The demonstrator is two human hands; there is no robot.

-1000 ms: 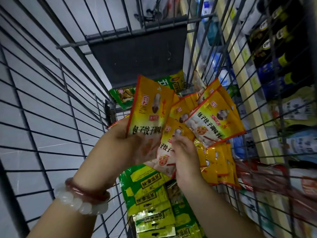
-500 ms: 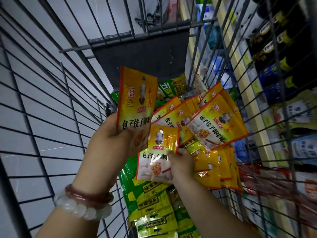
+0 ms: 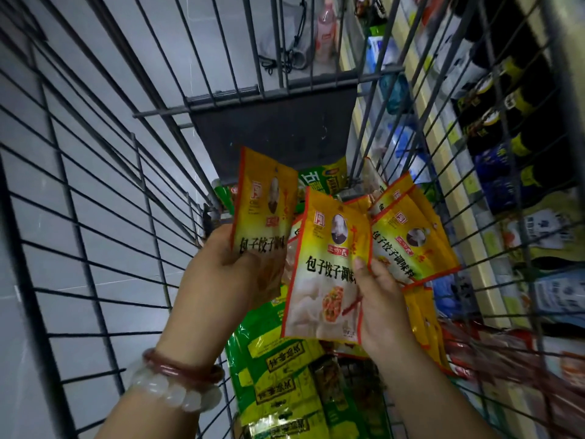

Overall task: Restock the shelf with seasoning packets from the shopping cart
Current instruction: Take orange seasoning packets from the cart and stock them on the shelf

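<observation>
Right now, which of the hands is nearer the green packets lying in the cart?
Left. The left hand sits right above the green packets, while the right hand is off to their right, holding a yellow packet.

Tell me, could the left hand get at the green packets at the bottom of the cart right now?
Probably not yet: the left hand already grips a yellow packet, and the green packets lie below it in the cart, partly under the packet in the right hand.
</observation>
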